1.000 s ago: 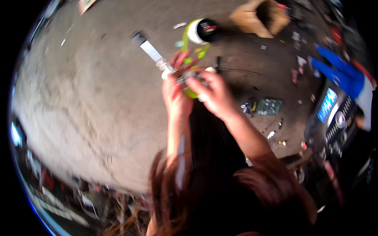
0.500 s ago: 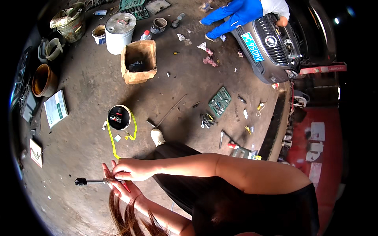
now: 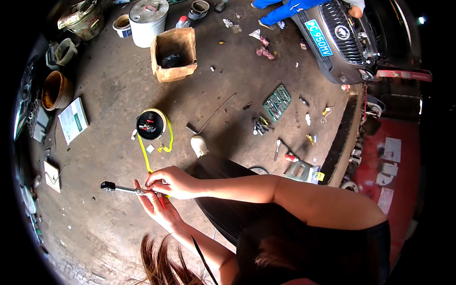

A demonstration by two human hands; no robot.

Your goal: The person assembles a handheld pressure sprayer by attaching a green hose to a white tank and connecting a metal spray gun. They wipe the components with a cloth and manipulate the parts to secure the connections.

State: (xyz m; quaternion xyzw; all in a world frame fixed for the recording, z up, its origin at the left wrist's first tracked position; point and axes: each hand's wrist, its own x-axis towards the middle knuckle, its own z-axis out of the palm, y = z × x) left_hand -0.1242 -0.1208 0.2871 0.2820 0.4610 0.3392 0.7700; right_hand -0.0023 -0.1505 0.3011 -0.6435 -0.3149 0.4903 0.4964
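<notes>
In front of me I hold a slim metal rod tool point(image 3: 124, 188) with a lumpy black end pointing left and a red lever-like part point(image 3: 162, 201) near the hands. My left hand point(image 3: 164, 213) supports it from below, some fingers stretched out beside the rod. From above, my right hand point(image 3: 175, 182) closes its fingers on the tool's inner end, hiding the grip there. A bright yellow hose or strap point(image 3: 144, 156) runs from a round bucket point(image 3: 165, 124) down behind my right hand; whether it joins the tool is hidden. Red and metal fittings point(image 3: 148, 124) lie in the bucket's dark inside.
An open cardboard box point(image 3: 175, 74) and a white drum point(image 3: 148, 33) stand farther off. A long metal bar point(image 3: 212, 114), a green tool tray point(image 3: 277, 103) and scattered tools point(image 3: 261, 125) lie on the floor. A person in blue trousers point(image 3: 289, 12) leans over a car point(image 3: 332, 42) at far right.
The view has shifted, so the floor things sit higher and slightly farther right. Both hands keep the rod tool, whose black end now tilts slightly upward.
</notes>
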